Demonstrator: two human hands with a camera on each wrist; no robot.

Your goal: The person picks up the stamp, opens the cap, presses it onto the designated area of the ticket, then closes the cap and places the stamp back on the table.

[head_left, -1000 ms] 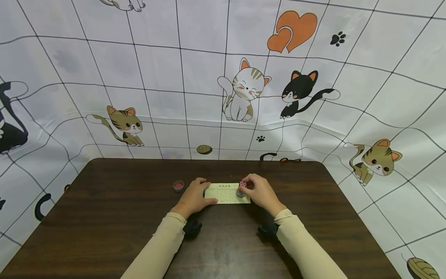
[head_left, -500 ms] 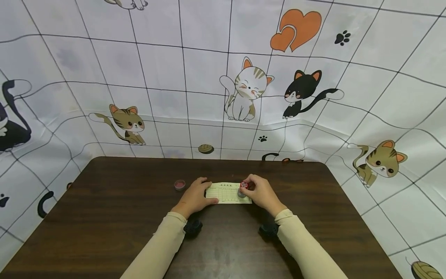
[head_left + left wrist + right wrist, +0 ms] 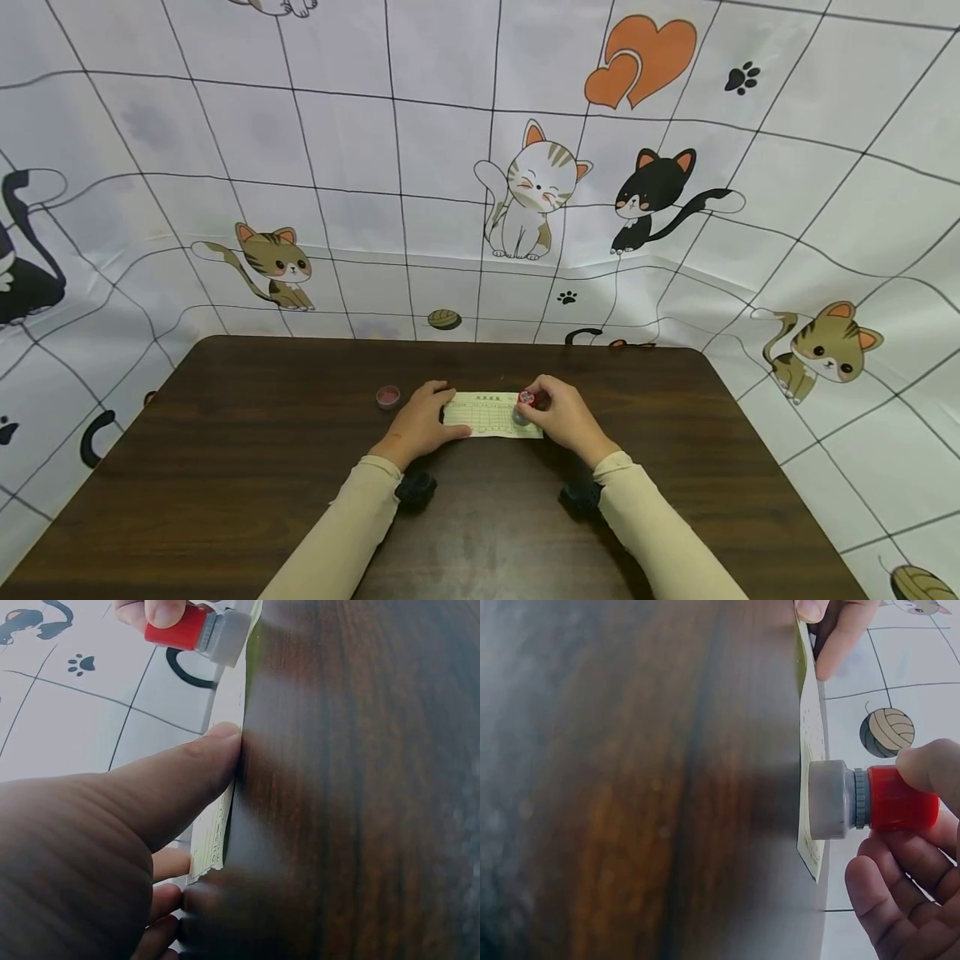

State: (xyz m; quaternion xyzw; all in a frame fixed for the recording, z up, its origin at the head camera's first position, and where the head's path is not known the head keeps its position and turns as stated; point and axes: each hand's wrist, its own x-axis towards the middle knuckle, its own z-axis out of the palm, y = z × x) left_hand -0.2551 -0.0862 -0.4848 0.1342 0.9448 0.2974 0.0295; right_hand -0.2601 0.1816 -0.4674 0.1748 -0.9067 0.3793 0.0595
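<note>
A pale yellow-green slip of paper printed with a table lies on the brown table. My left hand rests at its left end, the thumb pressing near its front edge and the other fingers reaching past the end. My right hand pinches the red handle of a round stamp between thumb and fingers. The stamp stands upright, its grey base down against the right part of the slip. The stamp's printing face is hidden.
A small round cap, reddish inside, lies just left of my left hand. Dark wrist devices sit under both wrists. Behind the table's far edge hangs a white cloth printed with cats and grid lines.
The head view has shifted very slightly. Both hands, the stamp and the slip keep nearly the same places, with the stamp still on the slip's right part.
</note>
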